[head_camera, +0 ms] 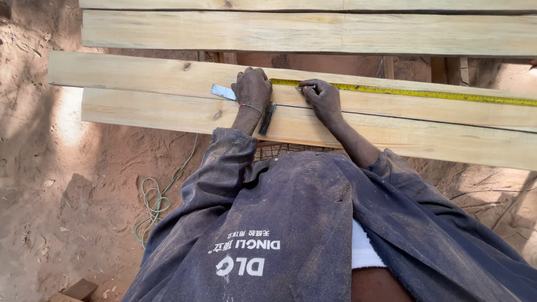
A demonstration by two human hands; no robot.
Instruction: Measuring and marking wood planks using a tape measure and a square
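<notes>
My left hand [251,89] presses down on a metal try square [222,91] laid across a pale wooden plank [140,75]. The square's blade sticks out to the left of the hand, and its dark stock [267,119] hangs over the plank's near edge. Just to the right, my right hand [321,99] is closed around a small pencil [305,88] whose tip touches the plank. A yellow tape measure [425,93] lies along the plank, running from between the hands to the right edge.
A second plank [140,112] lies against the near side of the first, and two more planks [279,32] lie farther away. Below is red sandy ground with a coiled green cord [152,204]. A wooden block [78,291] sits at the bottom left.
</notes>
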